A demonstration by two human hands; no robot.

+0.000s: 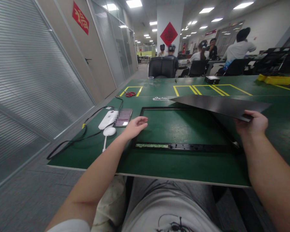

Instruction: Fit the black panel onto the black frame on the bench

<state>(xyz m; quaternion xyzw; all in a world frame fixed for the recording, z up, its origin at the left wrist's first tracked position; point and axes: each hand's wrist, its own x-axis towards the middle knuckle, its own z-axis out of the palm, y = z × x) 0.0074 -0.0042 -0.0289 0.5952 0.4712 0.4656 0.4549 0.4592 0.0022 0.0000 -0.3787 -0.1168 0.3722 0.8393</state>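
Note:
My right hand [252,124] grips the near edge of a thin dark flat panel [222,104], thumb on top. The panel is raised and tilted over the right side of a black rectangular frame [195,147]. Through the frame the green tabletop shows. A strip of green circuit board [152,146] sits in the left part of its near bar. Over the frame's left side my left hand [136,126] hovers with fingers loosely curved and apart, nothing in it. Just left of that hand lie a phone [125,116] and a white device [106,119].
A white round puck [109,131] with a cable lies on the left. Red-handled scissors [130,94], a clear cup [151,80] and a black box [212,80] stand farther back. Yellow tape marks the green table [183,170]. Several people sit or stand beyond a black chair [161,67].

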